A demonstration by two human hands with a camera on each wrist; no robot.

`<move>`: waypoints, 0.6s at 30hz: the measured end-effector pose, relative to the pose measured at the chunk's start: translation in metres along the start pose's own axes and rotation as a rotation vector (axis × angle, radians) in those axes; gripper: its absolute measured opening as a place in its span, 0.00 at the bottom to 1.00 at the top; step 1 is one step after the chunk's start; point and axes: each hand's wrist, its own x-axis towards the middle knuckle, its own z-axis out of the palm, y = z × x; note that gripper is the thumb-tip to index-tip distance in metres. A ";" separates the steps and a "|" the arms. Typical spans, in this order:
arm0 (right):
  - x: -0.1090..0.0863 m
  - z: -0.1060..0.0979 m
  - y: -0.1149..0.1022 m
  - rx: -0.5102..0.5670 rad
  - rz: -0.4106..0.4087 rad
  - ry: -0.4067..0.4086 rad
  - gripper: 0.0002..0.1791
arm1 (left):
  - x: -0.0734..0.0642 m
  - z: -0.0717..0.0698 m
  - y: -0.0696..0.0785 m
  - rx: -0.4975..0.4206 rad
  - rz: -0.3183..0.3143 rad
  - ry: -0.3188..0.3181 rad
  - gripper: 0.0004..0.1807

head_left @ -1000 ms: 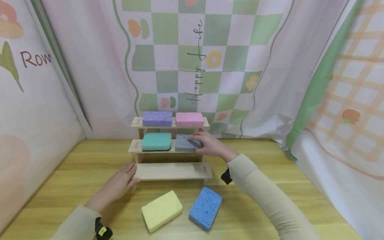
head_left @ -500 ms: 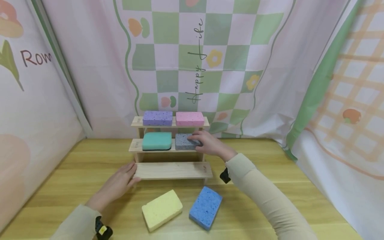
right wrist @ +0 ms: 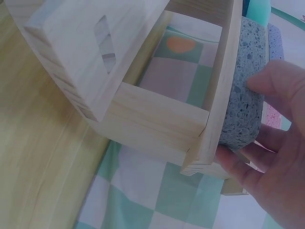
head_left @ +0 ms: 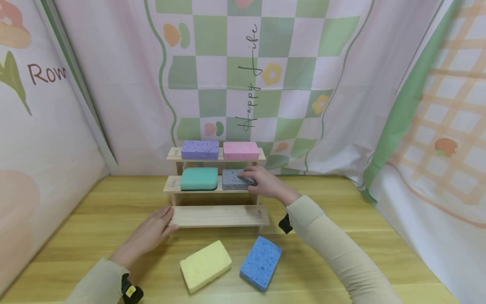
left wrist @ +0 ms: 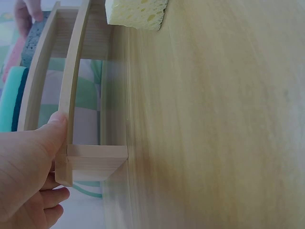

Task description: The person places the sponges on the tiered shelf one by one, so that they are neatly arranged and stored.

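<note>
Your right grip [head_left: 263, 182] pinched the right end of the gray sponge [head_left: 229, 180], pitted and blocky, on the middle tier of the wooden rack [head_left: 218, 215]. Your left grip [head_left: 152, 228] clasped the rack's left end. Nothing had visibly shifted within a second, suggesting a steadying pause. Just left sat the smooth teal sponge [head_left: 199, 178]; nearer, the porous yellow sponge [head_left: 206, 266] and blue sponge [head_left: 260, 262] lay on the desk [head_left: 322, 266].

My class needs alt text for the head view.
A person's right hand grips a grey sponge beside a teal sponge on the middle shelf of a wooden stand, while the left hand holds the bottom shelf's left end. Above sit a purple sponge and pink sponge; a yellow sponge and blue sponge lie on the table.
</note>
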 end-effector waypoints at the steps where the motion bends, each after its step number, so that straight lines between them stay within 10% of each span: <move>1: 0.000 0.000 0.000 0.001 0.001 0.001 0.26 | 0.000 0.000 0.000 0.000 0.000 0.000 0.31; 18: -0.017 -0.020 0.002 0.095 -0.076 0.128 0.25 | 0.000 -0.001 0.002 0.008 -0.005 0.008 0.31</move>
